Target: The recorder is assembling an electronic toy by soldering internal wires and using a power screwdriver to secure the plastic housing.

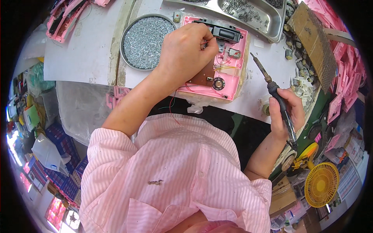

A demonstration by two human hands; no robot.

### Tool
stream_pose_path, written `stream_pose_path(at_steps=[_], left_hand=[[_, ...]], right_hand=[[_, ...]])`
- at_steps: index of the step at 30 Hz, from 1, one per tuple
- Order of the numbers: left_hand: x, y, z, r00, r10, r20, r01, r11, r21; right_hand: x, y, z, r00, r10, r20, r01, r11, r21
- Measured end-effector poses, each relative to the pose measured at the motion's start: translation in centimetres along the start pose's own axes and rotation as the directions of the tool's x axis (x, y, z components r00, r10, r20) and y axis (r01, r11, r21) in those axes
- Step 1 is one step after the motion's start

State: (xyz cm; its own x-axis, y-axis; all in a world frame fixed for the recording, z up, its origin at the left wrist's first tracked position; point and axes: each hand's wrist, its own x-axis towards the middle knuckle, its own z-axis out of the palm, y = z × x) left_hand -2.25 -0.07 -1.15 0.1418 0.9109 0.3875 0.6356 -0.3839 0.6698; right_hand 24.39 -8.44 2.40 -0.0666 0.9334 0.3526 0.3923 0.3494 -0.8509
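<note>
A pink plastic housing (241, 58) lies on the table in front of me, holding a brown circuit board (204, 75), a round speaker-like part (218, 84), a small metal motor (234, 53) and thin wires. A black block-shaped part (225, 34) sits across its far end. My left hand (188, 50) is over the housing, thumb and forefinger pinched on what looks like a thin red wire; the fingers hide most of it. Right of the housing, my right hand (287, 110) grips a soldering iron (274, 88) by its dark handle. Its tip points up and left, apart from the housing.
A round tray (123, 48) of small screws stands left of the housing. At the far side is a metal tray (276, 33) with small dark parts. Motors, cardboard (314, 42) and pink pieces (349, 77) crowd the right edge. A yellow fan (321, 184) stands at lower right.
</note>
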Motion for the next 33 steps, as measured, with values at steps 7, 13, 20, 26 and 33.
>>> stream_pose_path(at_steps=[7, 13, 20, 26, 33], left_hand=[[0.0, 0.1, 0.0, 1.0, -0.007, 0.0, 0.007, 1.0, 0.019], [0.1, 0.3, -0.3, 1.0, 0.008, 0.021, -0.009, 0.998, 0.054], [-2.5, 3.3, -3.7, 0.976, 0.098, 0.195, -0.08, 0.992, -0.095], [-2.3, 2.6, -0.4, 0.95, 0.183, 0.254, -0.17, 0.983, -0.074], [-1.9, 2.6, -1.7, 0.862, -0.11, 0.495, 0.352, 0.833, -0.427]], right_hand=[[0.1, 0.1, 0.0, 1.0, -0.018, -0.001, 0.018, 1.0, -0.02], [-0.3, 0.2, -0.4, 1.0, -0.009, -0.013, 0.009, 0.999, -0.031], [-1.2, -0.3, -2.0, 0.999, -0.014, -0.042, 0.012, 0.999, -0.045], [-0.8, -1.0, -1.3, 0.999, -0.042, -0.001, 0.042, 0.995, -0.087], [-1.4, -0.8, -1.1, 0.999, -0.014, -0.036, 0.015, 0.999, 0.029]])
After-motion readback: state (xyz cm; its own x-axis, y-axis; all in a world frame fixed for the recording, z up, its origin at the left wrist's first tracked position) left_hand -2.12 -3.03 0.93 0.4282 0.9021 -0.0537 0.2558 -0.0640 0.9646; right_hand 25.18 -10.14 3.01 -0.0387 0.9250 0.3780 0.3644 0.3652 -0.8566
